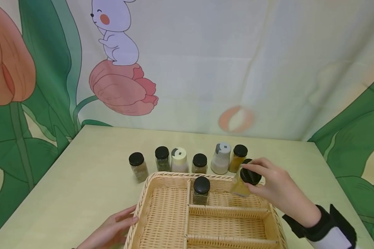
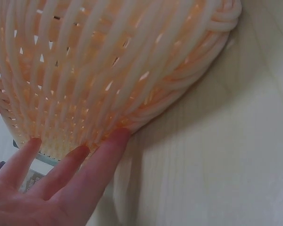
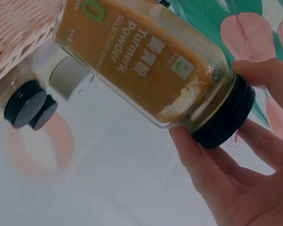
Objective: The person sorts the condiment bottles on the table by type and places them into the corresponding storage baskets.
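Note:
My right hand (image 1: 275, 181) pinches the black lid of a turmeric powder jar (image 3: 146, 61) between thumb and fingers. The glass jar is tilted, lid toward my palm, and overlaps the back right compartment of the wicker basket (image 1: 227, 211) in the head view. Inside that compartment, at its left end, stands a dark spice jar (image 1: 201, 192) with a black lid. My left hand (image 1: 112, 228) is at the basket's left side. In the left wrist view its fingers (image 2: 92, 174) reach out fairly straight and touch the woven outer wall.
Behind the basket stand black-lidded spice jars (image 1: 139, 169), a cream-capped shaker (image 1: 179, 160), a grey-capped shaker (image 1: 221, 159) and a yellow-orange spice jar (image 1: 238, 159). Wicker dividers (image 1: 227, 211) split the basket. A printed cloth (image 1: 190, 69) hangs behind the pale table (image 1: 90, 173).

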Available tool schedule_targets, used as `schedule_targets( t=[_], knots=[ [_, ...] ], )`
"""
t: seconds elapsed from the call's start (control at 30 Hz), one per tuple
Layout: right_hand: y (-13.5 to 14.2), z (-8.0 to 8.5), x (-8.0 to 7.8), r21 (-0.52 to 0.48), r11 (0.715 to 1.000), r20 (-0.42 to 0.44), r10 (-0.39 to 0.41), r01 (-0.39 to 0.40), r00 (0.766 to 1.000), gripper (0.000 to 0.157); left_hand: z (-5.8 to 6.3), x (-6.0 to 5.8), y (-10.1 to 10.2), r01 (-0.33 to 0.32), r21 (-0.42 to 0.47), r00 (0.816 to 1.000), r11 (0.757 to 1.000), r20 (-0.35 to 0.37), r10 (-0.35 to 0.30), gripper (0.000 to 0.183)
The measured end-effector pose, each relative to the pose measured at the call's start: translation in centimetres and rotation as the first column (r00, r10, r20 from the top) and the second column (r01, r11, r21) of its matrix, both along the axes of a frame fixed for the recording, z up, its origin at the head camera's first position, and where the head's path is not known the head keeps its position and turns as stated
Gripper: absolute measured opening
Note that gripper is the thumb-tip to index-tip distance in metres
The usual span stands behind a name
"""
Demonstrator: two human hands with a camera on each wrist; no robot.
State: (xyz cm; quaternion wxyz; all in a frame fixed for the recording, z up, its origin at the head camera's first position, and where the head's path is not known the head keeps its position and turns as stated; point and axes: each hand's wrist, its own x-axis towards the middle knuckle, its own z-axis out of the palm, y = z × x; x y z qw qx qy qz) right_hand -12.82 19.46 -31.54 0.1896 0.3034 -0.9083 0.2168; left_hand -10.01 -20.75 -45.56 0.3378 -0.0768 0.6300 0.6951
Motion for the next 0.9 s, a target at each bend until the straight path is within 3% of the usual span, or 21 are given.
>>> schedule_targets(
  t=[0.13,0.9],
  knots=[
    [-0.9,-0.1,0.4,-0.02,0.999,0.007,0.037,-0.037,0.999,0.042,0.0,-0.1,0.0,0.005,0.001,1.0,1.0,0.0,-0.005,0.075],
    [-5.3,-0.4,2.7,0.079,0.981,0.037,0.174,-0.177,0.984,0.036,-0.1,-0.4,0.2,-0.014,-0.039,1.0,0.999,0.004,0.014,0.075]
  ],
)
